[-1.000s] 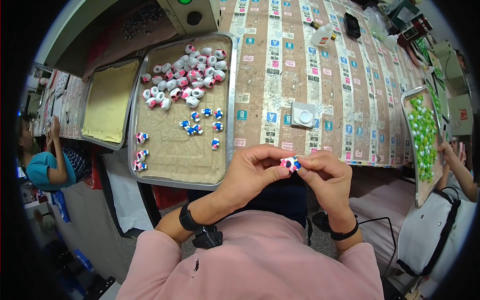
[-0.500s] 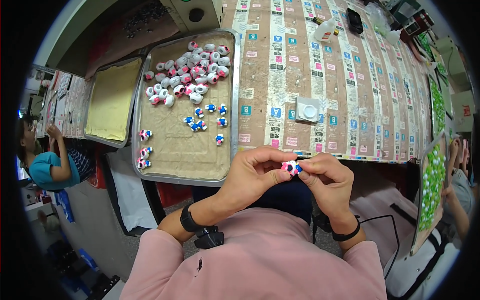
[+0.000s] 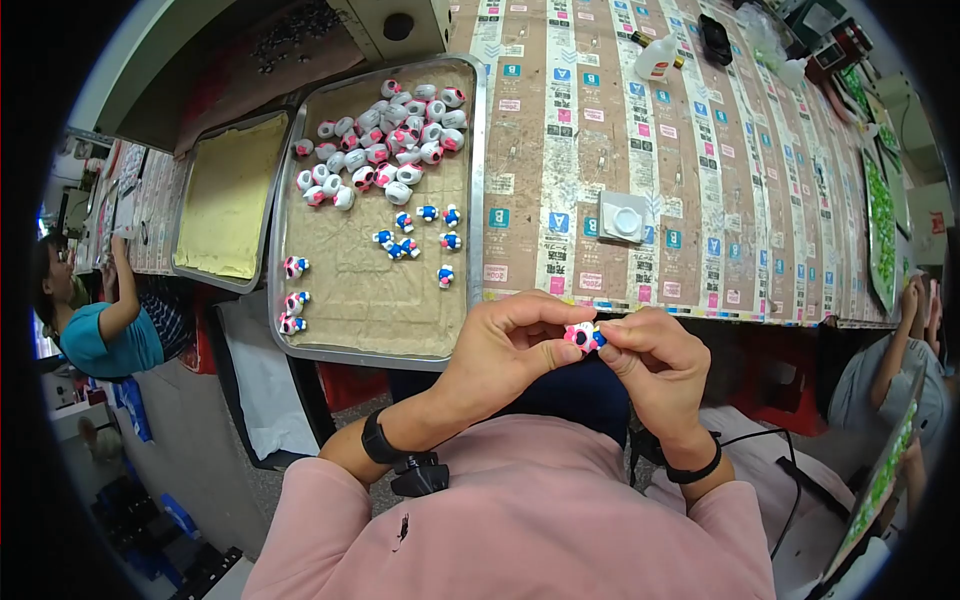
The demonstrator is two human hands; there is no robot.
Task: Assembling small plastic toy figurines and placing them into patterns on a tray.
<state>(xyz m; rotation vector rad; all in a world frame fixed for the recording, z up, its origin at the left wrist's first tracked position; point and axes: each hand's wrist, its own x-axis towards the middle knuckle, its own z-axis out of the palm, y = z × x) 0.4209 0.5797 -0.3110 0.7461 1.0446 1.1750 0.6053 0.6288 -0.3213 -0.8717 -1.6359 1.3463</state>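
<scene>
Just past the table's near edge, my left hand (image 3: 497, 352) and my right hand (image 3: 662, 362) meet over a small toy figurine (image 3: 583, 338). Its pink-and-white head is pinched by my left fingertips, and its blue body by my right thumb and fingers. Head and body touch, partly covered by the fingers. On the metal tray (image 3: 368, 342) to the left lie many loose white-and-pink figurine heads (image 3: 388, 140) in a pile. Several blue-and-white bodies (image 3: 404, 247) sit below them, and a few figurines with head and body together (image 3: 294, 302) stand along the tray's left side.
A yellow-lined tray (image 3: 225, 205) is further left. On the patterned table are a small square block with a white round cap (image 3: 622, 218), a white bottle (image 3: 657, 58) and a black holder (image 3: 714, 40). A tray of green pieces (image 3: 885, 490) is at the right; people are on both sides.
My hands keep the figurine in almost the same place. At the right, the tray of green pieces has moved down and nearer. The person at the left has shifted an arm.
</scene>
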